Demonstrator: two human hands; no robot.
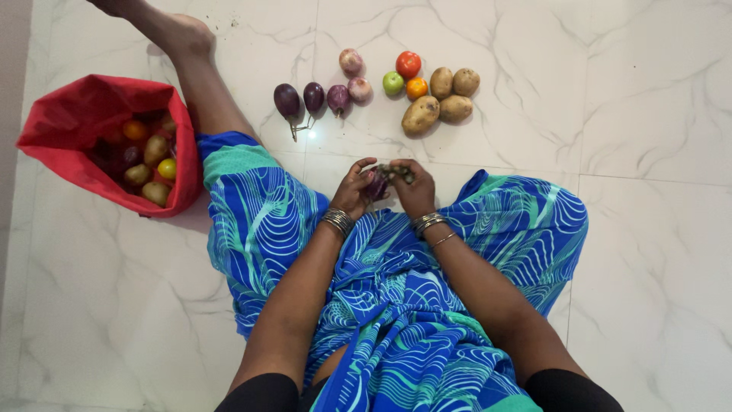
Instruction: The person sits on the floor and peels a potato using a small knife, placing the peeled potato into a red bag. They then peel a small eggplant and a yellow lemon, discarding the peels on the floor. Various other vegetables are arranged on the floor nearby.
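1. Your left hand (352, 191) and right hand (415, 189) are both up in front of you, just past your lap, fingers curled in around the same small purple eggplant (377, 185).
2. Left hand's wrapped around the round purple body. Right hand's pinching the greenish stem end, fingers closed on it.
3. So the eggplant sits right between the two hands, held above the floor, pretty much dead centre of the view.
4. Metal bangles (336, 221) on both wrists, and your blue and green patterned cloth (396, 305) covers your lap.
5. On the white marble floor (648, 229) ahead of you there's a loose row: three more eggplants (287, 101) on the left, then two onions (351, 61).
6. Further right, a green apple (393, 83), a red tomato (409, 64) and an orange fruit (416, 88), all bunched close.
7. Four potatoes (421, 115) are clustered just beside those, touching each other.
8. Off to your left, a red bag (76, 114) lies open on the floor by your outstretched leg, with mixed produce inside. Can't make out exactly what's in there, looks like yellowish and dark round stuff.
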